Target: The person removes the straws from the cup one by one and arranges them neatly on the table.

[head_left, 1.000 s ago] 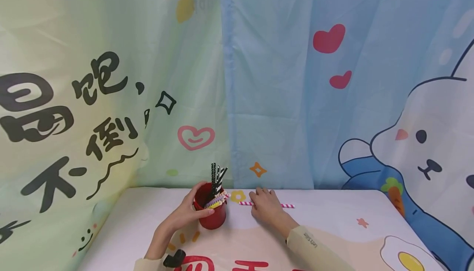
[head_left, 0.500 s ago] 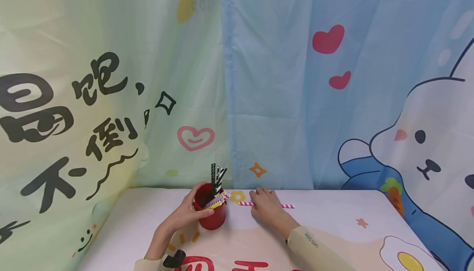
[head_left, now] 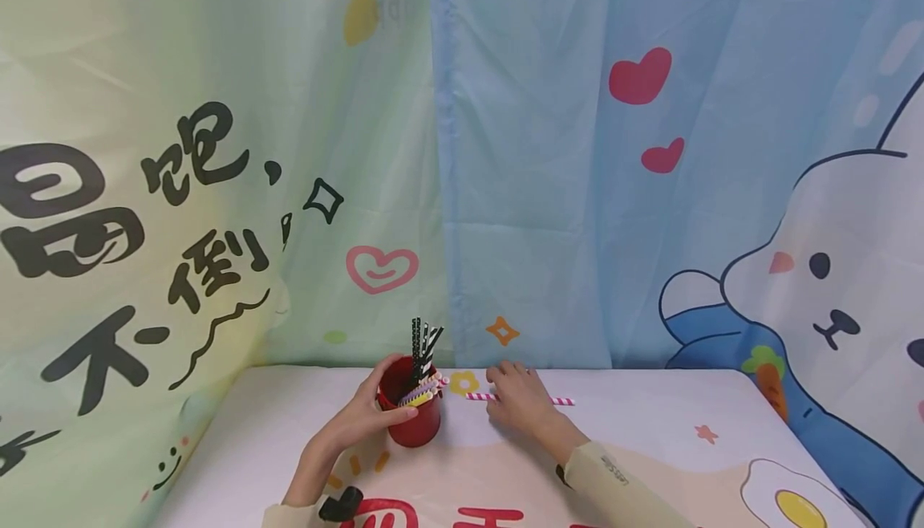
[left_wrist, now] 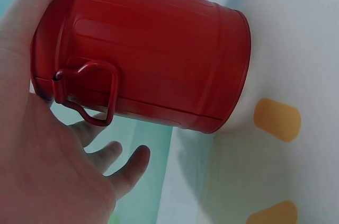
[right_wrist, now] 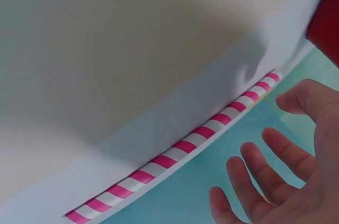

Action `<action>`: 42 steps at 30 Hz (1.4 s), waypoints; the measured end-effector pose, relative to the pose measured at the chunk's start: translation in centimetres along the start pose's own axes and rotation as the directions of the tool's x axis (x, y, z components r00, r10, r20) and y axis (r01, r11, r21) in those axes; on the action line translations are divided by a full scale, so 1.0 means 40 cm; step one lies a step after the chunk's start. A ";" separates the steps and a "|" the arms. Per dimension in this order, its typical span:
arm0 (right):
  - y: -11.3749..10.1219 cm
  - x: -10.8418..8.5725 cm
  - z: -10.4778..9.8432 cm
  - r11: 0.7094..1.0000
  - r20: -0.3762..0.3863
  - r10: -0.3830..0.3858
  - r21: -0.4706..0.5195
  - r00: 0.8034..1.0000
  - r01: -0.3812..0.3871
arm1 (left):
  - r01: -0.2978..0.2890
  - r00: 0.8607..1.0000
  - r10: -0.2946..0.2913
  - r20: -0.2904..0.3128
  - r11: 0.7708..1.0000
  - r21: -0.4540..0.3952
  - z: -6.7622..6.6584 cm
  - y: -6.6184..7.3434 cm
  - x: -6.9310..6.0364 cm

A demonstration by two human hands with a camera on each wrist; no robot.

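My left hand (head_left: 363, 416) holds a small red metal bucket (head_left: 415, 432) by its upper part, thumb on the near side. In the left wrist view a wire handle hangs on the bucket's side. Several black-and-white paper straws (head_left: 426, 343) lean out of it, with shorter-looking purple, yellow and pink striped straws (head_left: 422, 393) at the rim. A pink-and-white striped straw (head_left: 563, 402) lies on the table right of the bucket. Over it hovers my right hand (head_left: 523, 400), hiding its middle in the head view. The right wrist view shows the fingers spread, apart from the straw (right_wrist: 185, 147).
The table (head_left: 650, 408) has a white cloth printed with a fried egg, a star and red characters. Behind its far edge hangs a printed curtain (head_left: 527, 271). A black strap piece (head_left: 341, 504) sits at the left wrist.
My right hand has risen slightly and shifted a little off the pink striped straw, which stays in place. The left hand and the bucket have not visibly moved.
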State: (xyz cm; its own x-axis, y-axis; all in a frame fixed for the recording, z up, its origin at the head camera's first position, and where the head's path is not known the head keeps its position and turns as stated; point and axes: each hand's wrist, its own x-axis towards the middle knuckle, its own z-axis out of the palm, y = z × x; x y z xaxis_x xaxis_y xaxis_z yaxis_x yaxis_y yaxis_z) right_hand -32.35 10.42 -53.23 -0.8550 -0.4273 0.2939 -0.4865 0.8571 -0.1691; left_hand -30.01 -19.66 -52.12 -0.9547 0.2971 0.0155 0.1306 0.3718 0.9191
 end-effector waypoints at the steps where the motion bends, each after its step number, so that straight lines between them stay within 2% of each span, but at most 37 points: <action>1: -0.001 0.001 -0.003 1.000 0.003 0.007 0.017 1.000 -0.008 | 0.003 1.000 -0.003 0.000 1.000 -0.003 0.000 -0.001 0.001; 8: -0.008 0.004 -0.025 0.993 0.006 0.055 0.106 0.998 -0.056 | 0.006 1.000 -0.006 -0.005 1.000 -0.009 0.000 -0.001 0.000; 17: -0.028 0.004 -0.055 0.985 -0.032 0.076 0.155 0.997 -0.070 | 0.004 1.000 -0.004 -0.005 1.000 -0.010 0.001 -0.002 0.001; 20: -0.042 -0.001 -0.066 0.976 -0.052 0.084 0.203 0.995 -0.072 | -0.001 1.000 0.001 -0.003 1.000 -0.019 0.001 -0.001 0.000; 27: -0.095 -0.013 -0.078 0.929 -0.062 0.138 0.353 0.988 -0.108 | -0.024 1.000 0.024 0.013 0.999 -0.034 0.000 0.000 -0.004; 31: -0.131 -0.025 -0.083 0.909 -0.054 0.157 0.398 0.986 -0.123 | -0.023 1.000 0.024 0.014 0.999 -0.035 0.001 0.001 -0.005; 37: -0.188 -0.045 -0.087 0.887 -0.094 0.136 0.455 0.986 -0.079 | -0.026 0.999 0.027 0.018 0.999 -0.030 0.000 0.000 -0.007; 42: -0.229 -0.050 -0.080 0.845 -0.170 0.137 0.535 0.976 -0.025 | -0.033 0.999 0.033 0.017 0.999 -0.016 0.001 -0.003 -0.005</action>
State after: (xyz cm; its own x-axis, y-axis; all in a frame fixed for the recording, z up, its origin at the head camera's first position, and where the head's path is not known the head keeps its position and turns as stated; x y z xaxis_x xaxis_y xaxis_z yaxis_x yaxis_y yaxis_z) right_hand -25.58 4.34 -49.25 -0.8702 -0.2510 0.4241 -0.4858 0.5807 -0.6532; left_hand -29.81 -19.74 -52.23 -0.9453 0.3237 0.0391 0.1573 0.3478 0.9243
